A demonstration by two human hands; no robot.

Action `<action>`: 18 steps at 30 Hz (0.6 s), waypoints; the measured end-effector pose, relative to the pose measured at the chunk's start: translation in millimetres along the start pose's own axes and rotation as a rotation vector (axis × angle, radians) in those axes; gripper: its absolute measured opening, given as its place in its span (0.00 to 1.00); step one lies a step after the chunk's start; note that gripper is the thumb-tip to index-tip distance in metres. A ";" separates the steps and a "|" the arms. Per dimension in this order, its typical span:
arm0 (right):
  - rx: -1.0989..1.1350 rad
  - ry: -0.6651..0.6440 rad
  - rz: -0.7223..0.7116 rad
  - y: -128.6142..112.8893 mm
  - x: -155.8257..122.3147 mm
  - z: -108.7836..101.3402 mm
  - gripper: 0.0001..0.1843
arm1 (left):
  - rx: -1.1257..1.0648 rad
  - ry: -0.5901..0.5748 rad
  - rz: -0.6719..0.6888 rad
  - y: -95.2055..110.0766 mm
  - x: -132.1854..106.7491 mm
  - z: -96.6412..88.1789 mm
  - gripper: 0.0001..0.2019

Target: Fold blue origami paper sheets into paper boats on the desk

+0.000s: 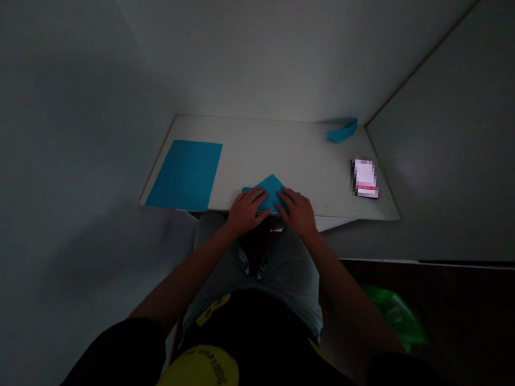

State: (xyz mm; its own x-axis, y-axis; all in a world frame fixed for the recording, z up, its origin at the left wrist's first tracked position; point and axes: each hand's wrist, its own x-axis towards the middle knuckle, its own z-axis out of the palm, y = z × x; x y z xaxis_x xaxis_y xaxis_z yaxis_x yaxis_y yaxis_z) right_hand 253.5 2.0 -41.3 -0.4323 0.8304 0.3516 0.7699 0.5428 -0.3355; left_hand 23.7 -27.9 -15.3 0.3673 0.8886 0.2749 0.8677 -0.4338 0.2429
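A blue sheet of paper [271, 185], folded to a peak that points away from me, lies at the front edge of the white table. My left hand [247, 211] rests on its left side, fingers stretched out and thumb apart. On the right side, my right hand [299, 212] lies the same way, with its fingers spread over the paper. Both hands touch the paper from above, and they cover its lower corners. Neither hand is closed around it.
A flat blue sheet [186, 174] covers the left part of the white table [280, 146]. A folded blue paper boat [342, 131] stands at the back right. In front of it lies a phone [366, 178] with a lit, blurred screen. Walls border the table.
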 end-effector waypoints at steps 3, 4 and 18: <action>0.018 -0.008 -0.022 7.7 -9.6 -3.0 0.34 | -0.003 0.002 -0.023 -6.3 -8.0 -1.0 0.33; 0.020 -0.022 -0.030 9.9 -11.8 -4.2 0.36 | -0.003 -0.006 -0.037 -8.0 -9.4 -2.3 0.33; 0.118 -0.057 -0.050 28.5 -23.0 -26.0 0.19 | -0.011 -0.019 -0.105 -28.8 -33.4 -27.7 0.14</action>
State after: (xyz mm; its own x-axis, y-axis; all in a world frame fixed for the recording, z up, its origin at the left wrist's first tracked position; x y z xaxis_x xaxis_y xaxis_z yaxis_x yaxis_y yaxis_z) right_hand 297.6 -4.9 -36.2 -0.4971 0.8061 0.3210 0.6880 0.5917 -0.4202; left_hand -22.8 -49.2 -5.6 0.2809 0.9318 0.2300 0.8981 -0.3397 0.2794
